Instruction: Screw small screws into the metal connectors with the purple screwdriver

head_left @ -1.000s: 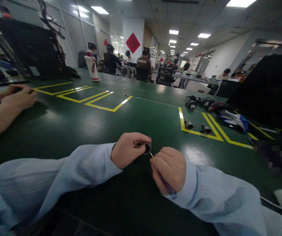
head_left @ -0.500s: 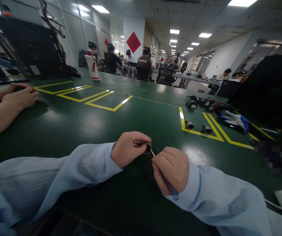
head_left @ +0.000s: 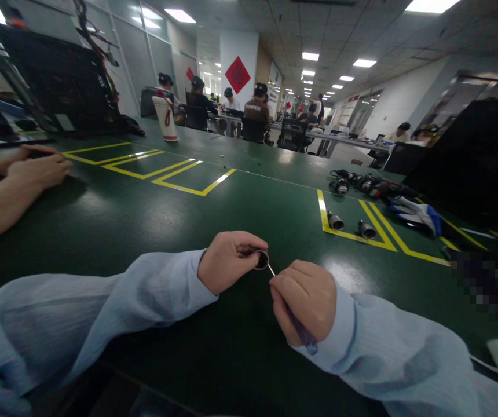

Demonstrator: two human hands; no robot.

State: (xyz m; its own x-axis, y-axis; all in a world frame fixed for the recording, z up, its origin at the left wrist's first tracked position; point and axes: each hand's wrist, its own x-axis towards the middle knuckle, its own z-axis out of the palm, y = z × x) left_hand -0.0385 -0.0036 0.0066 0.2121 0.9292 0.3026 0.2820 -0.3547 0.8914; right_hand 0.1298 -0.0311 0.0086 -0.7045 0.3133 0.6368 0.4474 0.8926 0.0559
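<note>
My left hand (head_left: 227,260) is closed around a small round metal part (head_left: 262,259), held just above the green table (head_left: 145,214). My right hand (head_left: 304,300) is in a fist around a thin screwdriver (head_left: 295,321) with a blue-purple handle. Its metal tip touches the round part. Both of my forearms, in light blue sleeves, rest on the table near its front edge.
Two small metal cylinders (head_left: 334,220) (head_left: 367,230) lie inside a yellow-taped box to the right. Behind them lie a pile of similar parts (head_left: 353,182) and a blue-white glove (head_left: 414,211). Another person's hands (head_left: 36,168) rest at the left. A white cup (head_left: 164,119) stands far back.
My hands have stayed together on the part; the right hand shifted slightly right and down. The view drifted a little. The other person's hands barely moved.
</note>
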